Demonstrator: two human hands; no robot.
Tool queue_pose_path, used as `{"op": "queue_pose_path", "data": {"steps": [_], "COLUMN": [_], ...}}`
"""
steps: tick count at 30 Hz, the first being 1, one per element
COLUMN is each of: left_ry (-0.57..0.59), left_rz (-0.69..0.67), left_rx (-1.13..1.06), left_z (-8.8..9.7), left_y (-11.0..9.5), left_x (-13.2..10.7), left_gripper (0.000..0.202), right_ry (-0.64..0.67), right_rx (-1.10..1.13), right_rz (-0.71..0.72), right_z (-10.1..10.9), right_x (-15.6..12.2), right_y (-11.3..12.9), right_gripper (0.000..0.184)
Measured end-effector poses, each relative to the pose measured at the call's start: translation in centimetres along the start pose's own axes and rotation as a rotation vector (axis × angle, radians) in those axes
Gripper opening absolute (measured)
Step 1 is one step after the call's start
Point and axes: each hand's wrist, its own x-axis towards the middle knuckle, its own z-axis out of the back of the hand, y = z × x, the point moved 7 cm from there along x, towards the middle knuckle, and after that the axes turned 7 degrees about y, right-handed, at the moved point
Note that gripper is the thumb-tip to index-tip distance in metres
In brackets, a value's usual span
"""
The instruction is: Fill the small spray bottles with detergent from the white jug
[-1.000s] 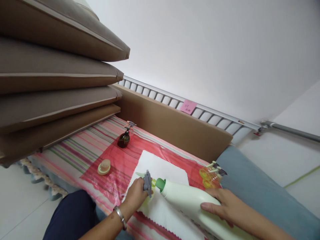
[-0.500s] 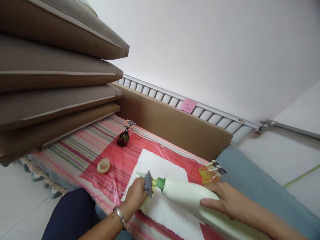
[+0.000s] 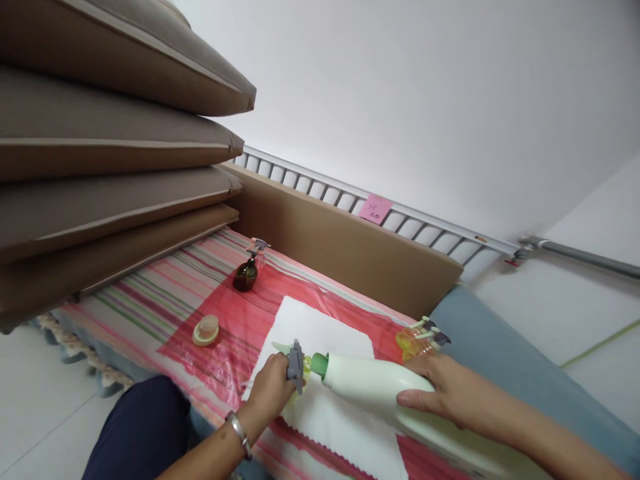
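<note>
- Head view, left hand, one: fingers curled firmly round a gray spray head; anything more inside the fist is hidden. One bracelet at the wrist.
- Right hand, one: spread across the large bottle, thumb on its near side, grip partly closed.
- Large bottle, one, pale green: tilted over the white cloth, base toward the surface's near right corner; its green spout points at a yellow piece beside the spray head. Contact between them I cannot tell.
- Step in hand, as I judge it: lining the spout up with the yellow piece. The next move calls for both hands steady and the two parts in line.
- Round cap, one: toward the surface's left edge, on the red sheet.
- Dark bottle, one: near the far left corner, a clear one partly hidden behind it.
- Yellow-tinted bottles: bunched by the right edge, at least two heads; exact count unclear.
- White cloth, one; red sheet, one; pink note, one, behind the far edge.
</note>
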Motion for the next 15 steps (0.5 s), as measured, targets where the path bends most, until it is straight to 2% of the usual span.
{"op": "queue_pose_path", "data": {"steps": [9, 15], "left_ry": [0.003, -0.010], "left_rz": [-0.069, -0.078], "left_rx": [0.057, 0.078], "left_z": [-0.1, -0.3], "left_y": [-0.1, 0.2], "left_x": [0.2, 0.4], "left_gripper": [0.014, 0.011], "right_ry": [-0.012, 0.080], "right_rx": [-0.012, -0.163], "right_rz": [-0.002, -0.069], "right_z": [0.2, -0.2], "right_x": [-0.1, -0.3], "right_y": [0.4, 1.1], "right_gripper": [0.024, 0.021]}}
